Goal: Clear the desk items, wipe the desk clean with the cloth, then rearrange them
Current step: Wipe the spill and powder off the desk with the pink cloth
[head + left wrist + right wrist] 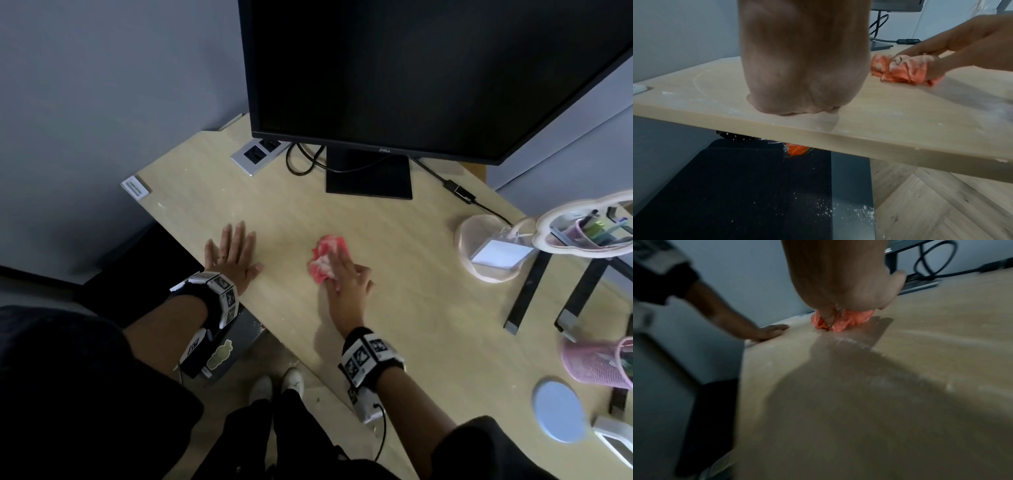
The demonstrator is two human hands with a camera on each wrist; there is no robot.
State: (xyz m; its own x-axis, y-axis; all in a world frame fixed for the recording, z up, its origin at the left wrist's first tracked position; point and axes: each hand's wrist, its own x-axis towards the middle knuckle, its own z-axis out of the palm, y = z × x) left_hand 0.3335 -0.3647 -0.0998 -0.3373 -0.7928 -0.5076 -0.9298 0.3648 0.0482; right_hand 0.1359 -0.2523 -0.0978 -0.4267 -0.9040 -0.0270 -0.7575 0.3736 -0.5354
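A crumpled pink-red cloth [325, 258] [900, 71] [846, 319] lies on the light wooden desk [394, 301], in front of the monitor stand. My right hand [344, 269] [941, 48] [842, 288] grips it, fingers on top and thumb tucked against its side, pressing it to the desk. My left hand [233, 255] [803, 65] [766, 332] lies flat and open on the desk near the left edge, well apart from the cloth. White powdery smears [999, 112] [849, 341] streak the surface.
A black monitor [411, 68] on its stand base [368, 174], with cables and an outlet plate [255, 156], fills the back. At the right are a mirror [582, 226], a clear tray [462, 246], a pink mesh pen holder [599, 363] and a blue coaster [560, 409].
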